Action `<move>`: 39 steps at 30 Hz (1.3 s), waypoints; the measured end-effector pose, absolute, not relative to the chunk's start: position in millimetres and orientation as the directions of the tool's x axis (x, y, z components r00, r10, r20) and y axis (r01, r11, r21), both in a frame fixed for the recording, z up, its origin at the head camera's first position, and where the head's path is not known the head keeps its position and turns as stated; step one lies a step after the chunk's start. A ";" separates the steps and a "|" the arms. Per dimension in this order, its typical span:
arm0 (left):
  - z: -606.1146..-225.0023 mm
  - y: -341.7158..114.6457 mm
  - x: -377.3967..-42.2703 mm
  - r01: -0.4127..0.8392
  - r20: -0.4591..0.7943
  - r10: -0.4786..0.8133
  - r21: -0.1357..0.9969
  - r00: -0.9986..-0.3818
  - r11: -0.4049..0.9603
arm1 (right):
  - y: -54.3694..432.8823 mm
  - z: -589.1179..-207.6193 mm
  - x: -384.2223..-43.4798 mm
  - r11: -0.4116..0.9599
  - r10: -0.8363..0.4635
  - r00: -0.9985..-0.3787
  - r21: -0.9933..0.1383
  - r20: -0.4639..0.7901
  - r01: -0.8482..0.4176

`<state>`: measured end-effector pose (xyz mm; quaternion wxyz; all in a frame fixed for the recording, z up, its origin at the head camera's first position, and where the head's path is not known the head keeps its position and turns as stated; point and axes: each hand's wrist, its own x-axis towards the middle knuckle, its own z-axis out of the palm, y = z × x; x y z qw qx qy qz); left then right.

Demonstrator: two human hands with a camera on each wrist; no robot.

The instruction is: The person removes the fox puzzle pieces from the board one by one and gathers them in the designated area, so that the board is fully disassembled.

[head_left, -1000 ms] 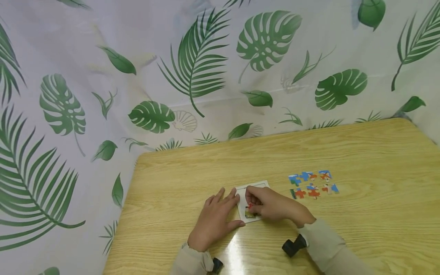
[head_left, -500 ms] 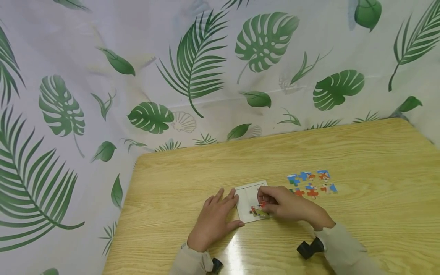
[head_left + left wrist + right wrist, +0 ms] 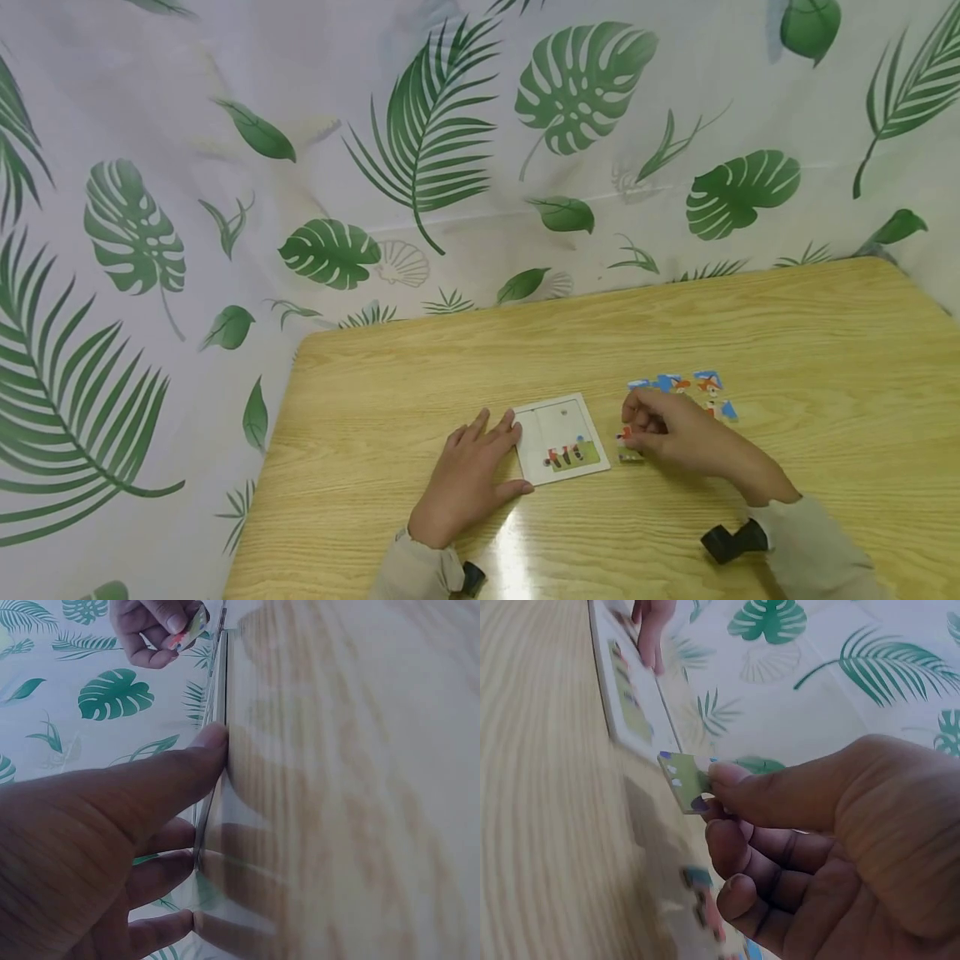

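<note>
My left hand (image 3: pixel 468 479) lies with fingers spread at the left edge of a white square puzzle board (image 3: pixel 546 427); in the left wrist view its thumb and fingertips touch the edge. Joined puzzle pieces (image 3: pixel 577 457) with green and red print fill part of the board's lower side. To the right of the board, my right hand (image 3: pixel 678 437) pinches a puzzle piece (image 3: pixel 682 780) between thumb and forefinger. That piece shows green with small white and purple marks in the right wrist view. Its remaining fingers are curled below.
Several loose puzzle pieces (image 3: pixel 708 382) with blue and orange print lie beyond my right hand, some hidden behind it. All rest on a wood-grain table (image 3: pixel 420 375). A leaf-patterned white cloth (image 3: pixel 465 275) hangs along its back and left sides.
My right hand has moved right, from over the board to beside it, pinching a puzzle piece. The pieces on the board are uncovered. My left hand has stayed in place.
</note>
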<state>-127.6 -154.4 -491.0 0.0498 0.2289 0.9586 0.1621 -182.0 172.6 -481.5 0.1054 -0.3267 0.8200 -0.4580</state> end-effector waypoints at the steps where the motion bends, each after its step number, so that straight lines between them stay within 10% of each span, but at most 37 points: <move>1: -490.8 -154.3 -127.7 0.422 -0.023 0.455 0.333 -0.890 0.843 | 175.9 -482.3 -182.0 0.378 -0.624 -0.771 -0.813 0.130 -0.443; 39: -489.9 -156.0 -128.8 0.416 -0.055 0.453 0.305 -0.890 0.856 | 194.5 -485.8 -159.0 0.668 -0.532 -0.846 -0.608 0.013 -0.430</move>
